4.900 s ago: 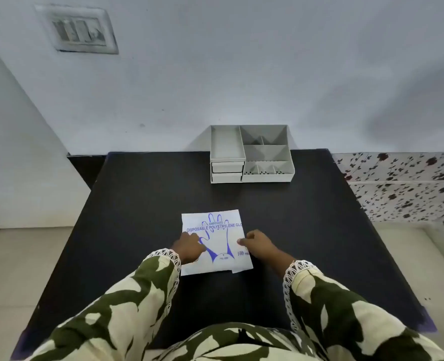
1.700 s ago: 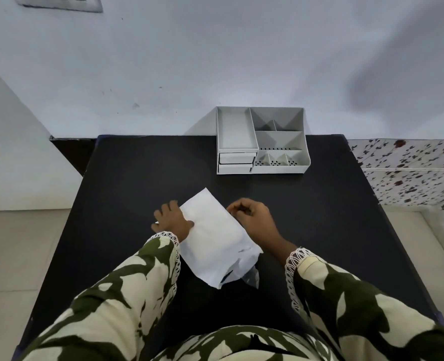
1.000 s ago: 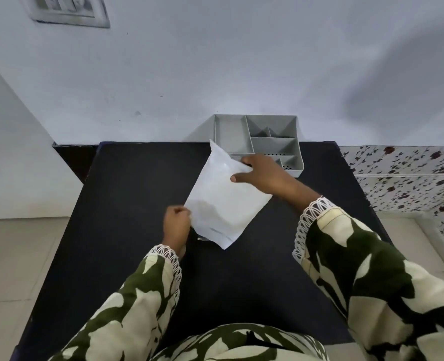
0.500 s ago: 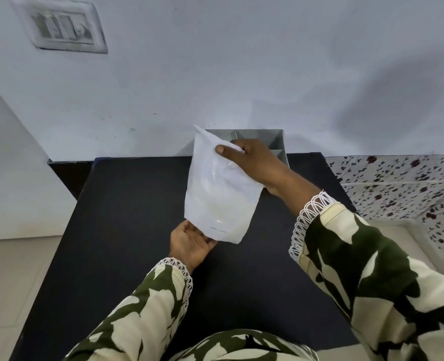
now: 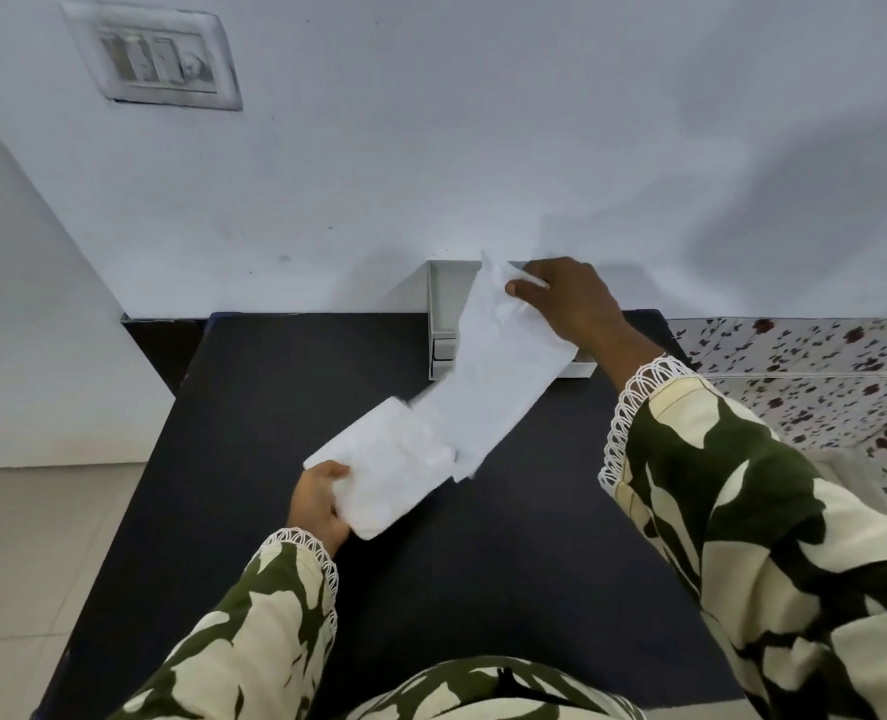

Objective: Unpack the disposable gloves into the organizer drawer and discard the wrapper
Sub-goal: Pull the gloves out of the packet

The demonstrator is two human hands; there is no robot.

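Glove stack (image 5: 386,472): I see it in the left hand (image 5: 320,498), pinched at its near corner; soft, light, slippery-looking.
Wrapper (image 5: 488,376): limp, right hand (image 5: 568,298) gripping its top, over the organizer (image 5: 444,314).
Room: black surface (image 5: 483,563) open; I judge the drawers shut.

table (image 5: 254,407): against the wall | organizer (image 5: 444,314): on the table's far edge, at the wall | wrapper (image 5: 493,376): raised before the organizer | glove stack (image 5: 384,472): left of and nearer than the wrapper | switch plate (image 5: 155,57): on the wall, far left
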